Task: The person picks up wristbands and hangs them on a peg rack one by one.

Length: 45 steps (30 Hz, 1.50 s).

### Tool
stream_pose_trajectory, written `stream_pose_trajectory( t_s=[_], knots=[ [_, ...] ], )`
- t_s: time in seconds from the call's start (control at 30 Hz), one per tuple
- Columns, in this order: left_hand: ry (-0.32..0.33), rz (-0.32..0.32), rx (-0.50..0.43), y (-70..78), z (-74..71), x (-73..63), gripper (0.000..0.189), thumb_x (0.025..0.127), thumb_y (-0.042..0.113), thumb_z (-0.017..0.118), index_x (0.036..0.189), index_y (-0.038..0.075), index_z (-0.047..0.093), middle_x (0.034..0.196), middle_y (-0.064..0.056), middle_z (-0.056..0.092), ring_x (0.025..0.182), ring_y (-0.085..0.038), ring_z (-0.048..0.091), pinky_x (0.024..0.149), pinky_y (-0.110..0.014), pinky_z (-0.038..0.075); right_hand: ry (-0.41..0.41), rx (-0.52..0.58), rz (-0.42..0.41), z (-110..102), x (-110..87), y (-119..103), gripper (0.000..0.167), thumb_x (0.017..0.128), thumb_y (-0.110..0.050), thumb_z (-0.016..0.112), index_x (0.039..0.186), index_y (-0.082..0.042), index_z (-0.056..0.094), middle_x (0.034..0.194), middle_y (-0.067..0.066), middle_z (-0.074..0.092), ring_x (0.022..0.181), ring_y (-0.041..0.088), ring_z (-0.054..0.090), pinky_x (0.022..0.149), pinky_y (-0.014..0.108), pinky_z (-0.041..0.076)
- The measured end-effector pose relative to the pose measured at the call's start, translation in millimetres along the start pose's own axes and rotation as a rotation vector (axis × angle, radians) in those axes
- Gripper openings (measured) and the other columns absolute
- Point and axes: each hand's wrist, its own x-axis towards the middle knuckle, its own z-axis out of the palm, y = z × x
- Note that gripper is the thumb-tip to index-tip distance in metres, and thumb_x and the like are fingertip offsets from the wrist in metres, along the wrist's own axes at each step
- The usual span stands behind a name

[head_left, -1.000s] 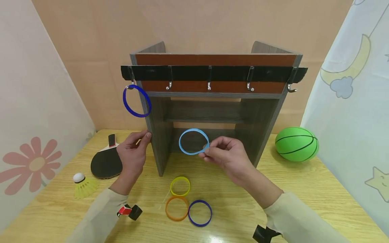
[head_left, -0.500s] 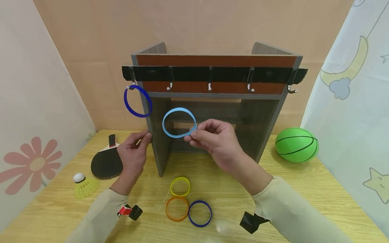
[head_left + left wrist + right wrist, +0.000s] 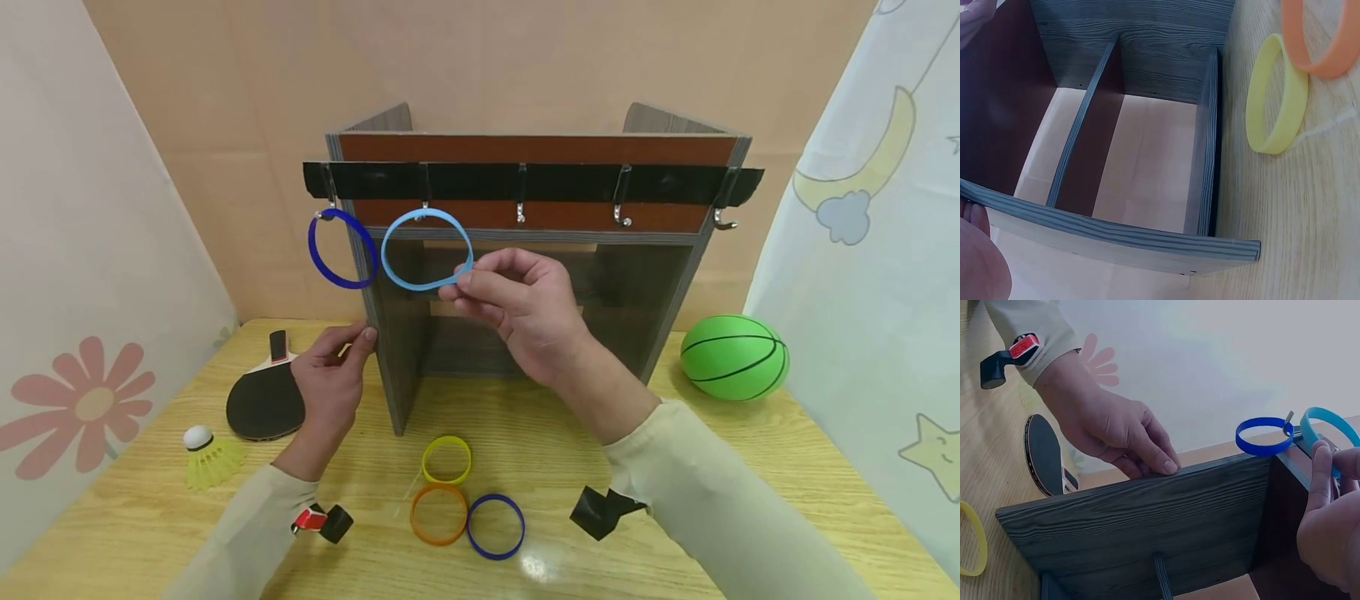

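Note:
My right hand (image 3: 528, 312) pinches a light blue silicone wristband (image 3: 385, 250) at its lower right, between thumb and fingers. In the head view the band's top overlaps the second hook from the left on a black strip (image 3: 472, 182). That strip runs across the front of a grey wooden shelf unit (image 3: 540, 148). A dark blue wristband (image 3: 352, 284) hangs from the leftmost hook. My left hand (image 3: 330, 375) grips the front edge of the unit's left side panel; in the right wrist view its thumb (image 3: 1166, 466) lies on that edge.
On the wooden table lie a yellow wristband (image 3: 447, 482), an orange wristband (image 3: 438, 542) and a second dark blue wristband (image 3: 496, 556). A table tennis bat (image 3: 262, 404) and a shuttlecock (image 3: 210, 458) are at the left. A green ball (image 3: 733, 358) sits right of the unit.
The right hand has moved up and to the left with the light blue wristband, from below the hooks to the second hook's height. The left hand has stayed at the panel edge.

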Motion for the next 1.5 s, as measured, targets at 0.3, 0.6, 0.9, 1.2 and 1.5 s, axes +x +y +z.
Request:
stream_pose_trajectory(
  t_s=[0.3,0.6,0.9,1.2,1.5],
  knots=[
    [0.001,-0.024,0.026,0.7,-0.4,-0.7,0.014,0.084,-0.009,0.066,0.096,-0.017,0.066,0.086,-0.012,0.067,0.082,-0.018,0.064,0.078,-0.027,0.055,0.05,0.016,0.01,-2,9.9,4,0.018,0.087,0.014,0.056,0.079,0.0,0.063,0.077,0.014,0.066,0.073,0.024,0.069,0.072,0.029,0.057],
    [-0.003,0.003,0.004,0.8,0.4,-0.4,0.013,0.084,-0.011,0.065,0.094,-0.02,0.064,0.085,-0.007,0.068,0.08,-0.017,0.065,0.077,-0.027,0.055,0.087,-0.063,0.047,-6,10.5,11,0.014,0.089,0.009,0.06,0.082,-0.001,0.066,0.079,0.014,0.067,0.074,0.022,0.069,0.077,0.033,0.056],
    [0.014,0.006,-0.008,0.3,0.4,-0.4,0.014,0.083,-0.009,0.067,0.093,-0.02,0.065,0.083,-0.015,0.065,0.077,-0.017,0.065,0.076,-0.027,0.055,0.111,-0.148,0.087,-14,4.5,18,0.007,0.088,0.005,0.063,0.085,0.0,0.067,0.081,0.015,0.068,0.078,0.025,0.069,0.079,0.035,0.055],
    [0.017,-0.009,-0.006,0.9,2.1,-1.8,0.015,0.083,-0.01,0.067,0.094,-0.02,0.064,0.083,-0.015,0.066,0.077,-0.017,0.064,0.075,-0.026,0.055,0.126,-0.24,0.167,-38,-24.0,30,0.005,0.087,0.004,0.066,0.087,-0.001,0.066,0.087,0.014,0.064,0.079,0.025,0.068,0.076,0.035,0.056],
    [0.023,-0.028,0.004,0.8,0.9,-1.9,0.016,0.083,-0.009,0.067,0.095,-0.019,0.065,0.083,-0.014,0.065,0.077,-0.017,0.064,0.076,-0.027,0.055,0.113,-0.353,0.243,-65,-60.1,44,0.01,0.082,-0.003,0.074,0.087,0.002,0.067,0.082,0.014,0.066,0.074,0.024,0.067,0.071,0.036,0.057]
  ],
)
